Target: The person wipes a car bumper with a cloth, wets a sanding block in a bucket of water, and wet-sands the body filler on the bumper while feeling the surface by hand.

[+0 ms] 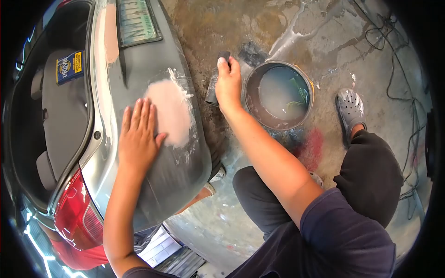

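Note:
My left hand lies flat on the grey car bumper, fingers spread, its fingertips at the edge of a smooth pinkish filler patch. White smears ring the patch. Off the bumper, my right hand grips a dark sanding block, with fingers and thumb closed round it. That hand is just left of a round bucket holding cloudy water, in which something green shows.
The car's open trunk, a blue and yellow thinner can, a licence plate and a red tail light are at left. A dark cable lies at right. Part of another person in red shows lower left.

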A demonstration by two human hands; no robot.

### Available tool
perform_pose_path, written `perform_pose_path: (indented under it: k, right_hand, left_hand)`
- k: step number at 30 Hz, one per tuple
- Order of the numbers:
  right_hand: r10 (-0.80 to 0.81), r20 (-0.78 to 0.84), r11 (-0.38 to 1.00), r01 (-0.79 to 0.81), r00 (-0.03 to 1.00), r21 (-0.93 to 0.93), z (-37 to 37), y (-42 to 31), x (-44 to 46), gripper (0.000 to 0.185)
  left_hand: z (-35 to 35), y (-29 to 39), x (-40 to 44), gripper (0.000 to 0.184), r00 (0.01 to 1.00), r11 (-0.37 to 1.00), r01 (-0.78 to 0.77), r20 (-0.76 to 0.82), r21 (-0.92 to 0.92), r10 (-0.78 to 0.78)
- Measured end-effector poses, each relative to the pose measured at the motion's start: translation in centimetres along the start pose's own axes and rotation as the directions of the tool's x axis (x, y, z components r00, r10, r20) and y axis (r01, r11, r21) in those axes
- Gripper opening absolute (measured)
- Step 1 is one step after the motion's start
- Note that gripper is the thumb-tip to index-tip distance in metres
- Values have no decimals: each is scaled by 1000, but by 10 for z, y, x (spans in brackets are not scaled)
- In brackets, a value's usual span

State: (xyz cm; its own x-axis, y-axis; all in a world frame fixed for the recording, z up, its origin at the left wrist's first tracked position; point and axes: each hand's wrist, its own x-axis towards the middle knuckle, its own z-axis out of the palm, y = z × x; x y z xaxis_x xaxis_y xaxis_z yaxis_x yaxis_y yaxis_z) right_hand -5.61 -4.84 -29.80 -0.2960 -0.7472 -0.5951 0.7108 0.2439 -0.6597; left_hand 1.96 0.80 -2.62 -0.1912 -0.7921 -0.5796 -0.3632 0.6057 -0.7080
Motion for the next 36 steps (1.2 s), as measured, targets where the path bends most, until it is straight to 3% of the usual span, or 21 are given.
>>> perform_pose_path:
  k: [6, 10, 16, 23, 28, 36]
  right_hand:
    - [-113, 21, 975, 106, 993, 197, -8, -73, -5, 52]
    - [-139, 17, 943, 127, 990, 307, -7, -102, -1, 48]
    - [-145, 35, 906, 119, 989, 406, -12, -126, -16, 43]
    - [-154, 28, 907, 130, 988, 400, -8, -126, -16, 45]
    - [-216, -20, 912, 209, 976, 353, -6, -117, -7, 46]
    - [-186, -6, 926, 178, 982, 333, -9, -111, -5, 49]
  left_hand:
    - [39, 21, 94, 87, 989, 987, 31, 135, 159, -53]
    - [43, 34, 129, 88, 980, 965, 102, 145, 242, -139]
    - [43, 47, 106, 92, 980, 979, 42, 184, 199, -79]
    - [53, 67, 74, 95, 989, 992, 9, 146, 125, -28]
    - [57, 82, 52, 95, 986, 987, -37, 169, 156, 10]
    - [62, 112, 11, 93, 972, 974, -108, 227, 198, 62]
